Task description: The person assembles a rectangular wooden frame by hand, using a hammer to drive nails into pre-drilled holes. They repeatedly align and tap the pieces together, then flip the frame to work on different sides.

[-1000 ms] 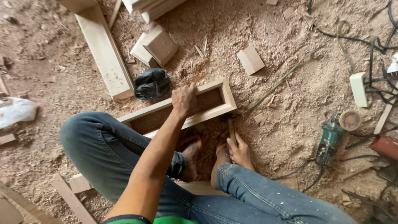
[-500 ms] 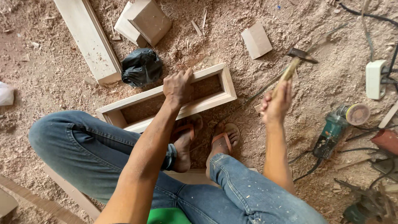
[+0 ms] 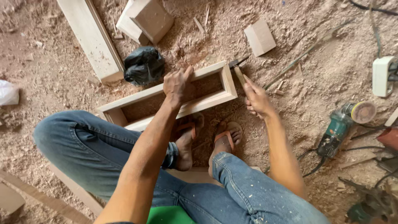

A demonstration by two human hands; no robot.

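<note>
Gripping one wooden frame (image 3: pixel 170 97) with the left hand (image 3: pixel 176 85), right hand (image 3: pixel 257 97) clenching one hammer (image 3: pixel 237 68) beside two sandalled feet (image 3: pixel 226 139).

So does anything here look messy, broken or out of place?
Nothing looks broken. The oddest thing is the mess: sawdust blankets the floor, with offcut blocks scattered about, and an angle grinder lies on its side among loose cables, right of the wooden frame.

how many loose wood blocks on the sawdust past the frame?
2: a stacked pale square wooden block at top centre, and a small flat wooden block right of it. Others may be hidden off frame.
</note>
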